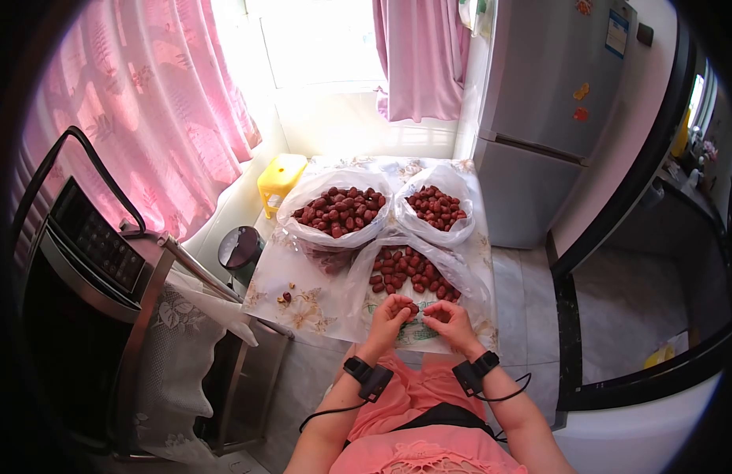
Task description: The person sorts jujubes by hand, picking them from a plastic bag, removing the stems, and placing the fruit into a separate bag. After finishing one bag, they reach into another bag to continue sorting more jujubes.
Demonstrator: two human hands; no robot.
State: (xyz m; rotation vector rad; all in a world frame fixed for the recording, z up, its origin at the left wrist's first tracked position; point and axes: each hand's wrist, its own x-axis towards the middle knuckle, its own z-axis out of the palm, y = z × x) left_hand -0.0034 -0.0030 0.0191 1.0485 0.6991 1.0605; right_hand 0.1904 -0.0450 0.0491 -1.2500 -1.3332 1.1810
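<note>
My left hand (390,314) and my right hand (450,317) meet at the near edge of a small table (303,312), fingers pinched together around a single red date (414,308) held between them. Just beyond my fingers lies an open clear plastic bag (461,272) with several loose red dates (409,270) spread on it. Farther back stand two white plastic bags full of dates, a large one (337,212) on the left and a smaller one (437,207) on the right. Both wrists wear black bands with cables.
A few small date bits (285,298) lie on the flowered tablecloth at the left. A yellow stool (281,180) and a dark bin (240,249) stand left of the table. A grey fridge (540,118) is on the right, a black oven (74,292) on the left, pink curtains behind.
</note>
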